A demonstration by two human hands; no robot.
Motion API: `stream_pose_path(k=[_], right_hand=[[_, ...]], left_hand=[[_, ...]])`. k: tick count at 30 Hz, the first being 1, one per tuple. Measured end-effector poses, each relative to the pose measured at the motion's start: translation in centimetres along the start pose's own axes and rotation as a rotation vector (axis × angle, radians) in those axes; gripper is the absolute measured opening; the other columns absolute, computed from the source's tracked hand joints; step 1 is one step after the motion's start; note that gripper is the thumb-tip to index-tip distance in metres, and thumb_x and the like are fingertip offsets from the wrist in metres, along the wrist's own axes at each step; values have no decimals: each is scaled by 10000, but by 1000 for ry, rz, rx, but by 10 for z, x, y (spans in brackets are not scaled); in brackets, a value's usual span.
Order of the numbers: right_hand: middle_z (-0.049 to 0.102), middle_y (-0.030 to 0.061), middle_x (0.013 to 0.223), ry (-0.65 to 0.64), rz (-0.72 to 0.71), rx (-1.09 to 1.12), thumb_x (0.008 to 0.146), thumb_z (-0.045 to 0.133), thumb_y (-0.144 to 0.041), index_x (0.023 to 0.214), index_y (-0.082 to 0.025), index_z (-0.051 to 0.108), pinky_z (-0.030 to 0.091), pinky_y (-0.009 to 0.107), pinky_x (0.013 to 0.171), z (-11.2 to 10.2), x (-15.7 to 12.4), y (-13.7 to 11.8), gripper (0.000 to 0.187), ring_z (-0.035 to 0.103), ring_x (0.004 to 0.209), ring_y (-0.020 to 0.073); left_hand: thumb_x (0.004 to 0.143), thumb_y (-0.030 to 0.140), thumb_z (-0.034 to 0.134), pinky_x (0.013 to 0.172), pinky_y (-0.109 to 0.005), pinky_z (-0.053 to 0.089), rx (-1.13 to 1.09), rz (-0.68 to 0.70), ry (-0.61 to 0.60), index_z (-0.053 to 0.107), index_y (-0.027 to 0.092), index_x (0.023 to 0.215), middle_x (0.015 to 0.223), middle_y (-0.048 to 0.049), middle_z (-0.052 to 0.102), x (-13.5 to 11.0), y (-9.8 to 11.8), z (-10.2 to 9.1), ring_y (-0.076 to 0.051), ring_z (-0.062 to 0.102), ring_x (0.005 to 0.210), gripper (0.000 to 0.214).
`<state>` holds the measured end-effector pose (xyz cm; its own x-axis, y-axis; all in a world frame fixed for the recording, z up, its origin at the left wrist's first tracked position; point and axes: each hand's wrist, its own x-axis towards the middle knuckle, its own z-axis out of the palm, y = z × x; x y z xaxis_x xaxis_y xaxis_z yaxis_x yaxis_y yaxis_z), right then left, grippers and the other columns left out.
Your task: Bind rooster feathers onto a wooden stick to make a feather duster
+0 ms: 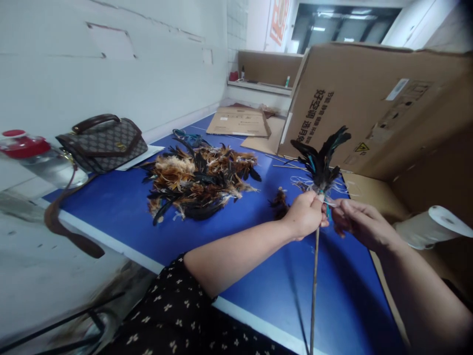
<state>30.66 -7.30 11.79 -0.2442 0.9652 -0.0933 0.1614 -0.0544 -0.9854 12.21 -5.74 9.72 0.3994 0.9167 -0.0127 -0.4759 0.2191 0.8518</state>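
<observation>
A thin stick (315, 281) stands tilted over the blue table, its lower end running out of view at the bottom. Dark glossy feathers (320, 160) fan out at its top. My left hand (306, 213) is closed around the stick just below the feathers. White string (328, 201) stretches from the feather base to my right hand (364, 222), whose fingers pinch it. A short teal strip (328, 212) hangs between the hands. Behind my left hand lies a small brown feather bunch (280, 199), and loose white string is tangled beyond the feather base.
A large heap of brown and black feathers (203, 180) covers the table's left middle. A handbag (107, 144) and a red-lidded bottle (40, 157) stand by the wall. At right are a big cardboard box (369, 108) and a white spool (424, 232). Flat cardboard (240, 122) lies behind.
</observation>
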Motion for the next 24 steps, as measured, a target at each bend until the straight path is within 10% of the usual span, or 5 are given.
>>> stream_pose_path(k=[11,24], right_hand=[[602,54,669,423,-271,-305,894,860,-598,791,-251,784,427,335,537,-18,-38,-31,370,500,596,171],[514,49,596,495,-275,-30,684,1002,-616,727,-233,815,325,319,484,9,-58,-69,428,405,547,137]], left_hand=[[1037,428,661,515,-169,383,26,32,40,543,186,917,774,37,497,-2,-5,1,-46,416,537,295],[1097,337,492,569,-234,458,290,109,114,511,205,885,755,26,538,-8,-9,3,-91,501,535,250]])
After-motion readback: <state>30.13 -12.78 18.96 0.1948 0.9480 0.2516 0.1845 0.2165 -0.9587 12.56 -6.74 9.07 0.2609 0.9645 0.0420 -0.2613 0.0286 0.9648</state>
